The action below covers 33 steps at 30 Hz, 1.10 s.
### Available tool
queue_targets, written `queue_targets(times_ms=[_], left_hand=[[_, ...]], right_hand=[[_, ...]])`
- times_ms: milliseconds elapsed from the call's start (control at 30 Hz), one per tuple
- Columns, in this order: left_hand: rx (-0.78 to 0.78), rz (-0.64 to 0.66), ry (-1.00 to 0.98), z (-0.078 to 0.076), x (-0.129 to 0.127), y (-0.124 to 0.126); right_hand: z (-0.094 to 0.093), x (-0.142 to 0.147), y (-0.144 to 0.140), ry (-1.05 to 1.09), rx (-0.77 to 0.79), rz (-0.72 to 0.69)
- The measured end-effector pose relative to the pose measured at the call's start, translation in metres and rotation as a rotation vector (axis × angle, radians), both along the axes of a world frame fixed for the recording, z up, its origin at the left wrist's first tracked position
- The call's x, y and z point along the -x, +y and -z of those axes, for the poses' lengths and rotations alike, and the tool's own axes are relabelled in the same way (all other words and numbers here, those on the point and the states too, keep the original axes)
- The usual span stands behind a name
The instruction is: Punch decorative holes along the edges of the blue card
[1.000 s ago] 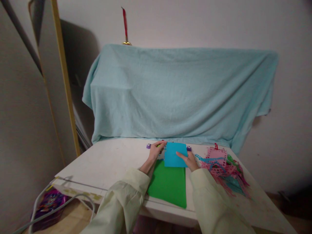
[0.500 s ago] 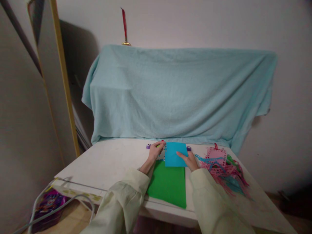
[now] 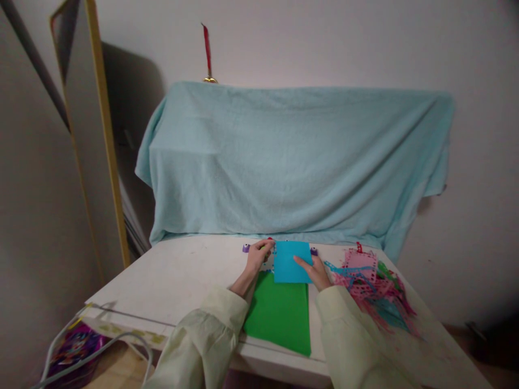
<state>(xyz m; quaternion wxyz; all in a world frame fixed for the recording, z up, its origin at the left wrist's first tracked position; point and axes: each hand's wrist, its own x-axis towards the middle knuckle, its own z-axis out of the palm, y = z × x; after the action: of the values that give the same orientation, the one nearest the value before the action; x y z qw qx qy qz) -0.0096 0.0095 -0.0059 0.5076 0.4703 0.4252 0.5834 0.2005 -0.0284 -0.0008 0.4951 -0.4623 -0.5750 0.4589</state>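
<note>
Small blue paper sheet [image 3: 291, 262] lies flat on white counter [image 3: 182, 275], overlapping far end of green paper sheet [image 3: 279, 316]. Thin, light, prob. creases easily; best taken by an edge. Right hand [image 3: 318, 273] fingers spread flat on it; left hand [image 3: 256, 258] fingers curled at its left edge, on sth small. Pink/blue cut-paper scraps [image 3: 373, 286] to the right.

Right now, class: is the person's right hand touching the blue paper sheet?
Touching. In the head view, the right hand lies with fingers on the blue paper sheet, no gap visible.
</note>
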Motion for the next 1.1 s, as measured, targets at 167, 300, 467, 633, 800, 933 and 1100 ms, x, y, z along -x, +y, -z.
queue_targets(times_ms=[167,300,467,633,800,933,1100], left_hand=[[0.029,-0.042,-0.035,-0.001,0.002,-0.001],[0.049,-0.066,-0.065,0.001,0.003,-0.001],[0.055,0.01,-0.09,0.002,0.001,0.0],[0.024,0.062,-0.125,0.006,-0.001,0.003],[0.054,0.136,-0.164,0.009,-0.002,0.005],[0.092,0.148,-0.168,0.009,-0.002,0.005],[0.135,0.131,-0.159,0.008,-0.003,0.004]], right_hand=[[-0.002,-0.003,0.0,-0.043,-0.052,0.083],[-0.003,-0.007,0.002,0.013,-0.051,0.231],[0.004,-0.01,0.009,0.172,-0.031,0.309],[0.008,-0.011,0.011,0.17,-0.007,0.286],[0.013,-0.014,0.015,0.133,-0.026,0.312],[0.02,-0.018,0.021,0.128,-0.087,0.395],[0.022,-0.02,0.023,0.109,-0.097,0.391]])
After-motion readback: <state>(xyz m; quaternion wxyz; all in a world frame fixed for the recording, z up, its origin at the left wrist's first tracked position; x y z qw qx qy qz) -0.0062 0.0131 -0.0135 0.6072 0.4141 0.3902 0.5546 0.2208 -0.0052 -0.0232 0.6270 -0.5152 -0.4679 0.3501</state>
